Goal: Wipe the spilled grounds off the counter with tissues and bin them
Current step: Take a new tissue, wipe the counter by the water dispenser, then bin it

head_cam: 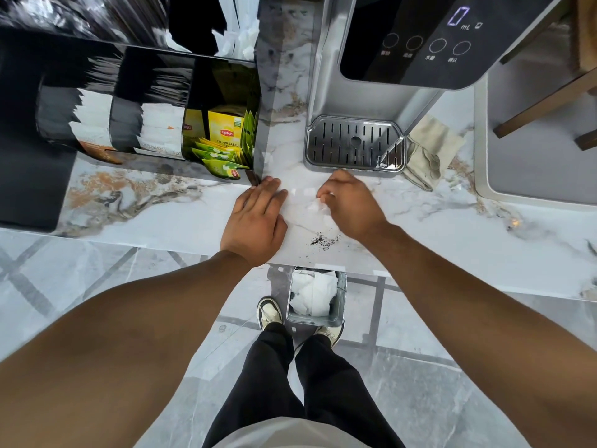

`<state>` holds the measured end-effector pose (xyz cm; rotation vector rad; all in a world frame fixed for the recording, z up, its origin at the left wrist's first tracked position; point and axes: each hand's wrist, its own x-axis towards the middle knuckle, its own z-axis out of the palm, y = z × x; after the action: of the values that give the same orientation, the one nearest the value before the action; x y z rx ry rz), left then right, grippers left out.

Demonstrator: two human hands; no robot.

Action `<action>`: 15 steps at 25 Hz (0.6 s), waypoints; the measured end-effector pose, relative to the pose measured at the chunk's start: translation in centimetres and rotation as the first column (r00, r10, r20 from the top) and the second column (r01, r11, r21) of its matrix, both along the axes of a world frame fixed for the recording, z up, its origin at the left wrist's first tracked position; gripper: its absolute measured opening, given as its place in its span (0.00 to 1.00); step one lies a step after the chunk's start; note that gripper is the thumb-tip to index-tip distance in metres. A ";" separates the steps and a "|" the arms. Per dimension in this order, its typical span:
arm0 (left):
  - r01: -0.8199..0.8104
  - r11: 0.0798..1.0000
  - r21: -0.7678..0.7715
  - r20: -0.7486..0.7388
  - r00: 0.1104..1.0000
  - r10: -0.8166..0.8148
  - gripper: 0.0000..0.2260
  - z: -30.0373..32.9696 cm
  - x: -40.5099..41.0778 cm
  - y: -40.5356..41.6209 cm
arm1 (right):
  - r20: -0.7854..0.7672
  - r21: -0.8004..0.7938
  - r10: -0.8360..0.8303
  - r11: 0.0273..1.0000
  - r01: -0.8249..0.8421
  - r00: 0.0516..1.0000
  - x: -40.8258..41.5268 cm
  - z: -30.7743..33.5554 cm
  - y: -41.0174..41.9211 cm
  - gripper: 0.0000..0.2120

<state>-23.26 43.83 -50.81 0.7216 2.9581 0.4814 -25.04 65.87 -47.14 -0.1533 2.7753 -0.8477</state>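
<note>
Dark grounds [324, 240] lie toward the surface [436, 227] edge, nearer right hand [350, 203], which pinches tissue [315, 205]; left hand [256, 218] rests flat, empty.

"Lipton Yellow Label Tea" on the yellow tea box [225, 130]; "mL" on the dispenser panel [429, 43].

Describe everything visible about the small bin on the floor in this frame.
The bin is a small, square, grey container that looks like metal, standing upright and open-topped on the tiled floor, directly below the counter edge. It is largely filled with crumpled white tissues. A shoe sits right beside its left wall; whether they touch is unclear. Neither hand reaches it.
</note>
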 end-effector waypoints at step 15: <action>0.013 1.000 -0.013 0.009 1.000 -0.013 0.22 0.2 0.0 0.0 | 0.155 -0.016 -0.066 0.997 0.070 0.986 2.2 1.5 -5.2 0.07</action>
<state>-23.27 43.80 -50.63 0.7353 2.9436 0.4622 -22.80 60.63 -45.63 0.0037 2.6410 -0.8665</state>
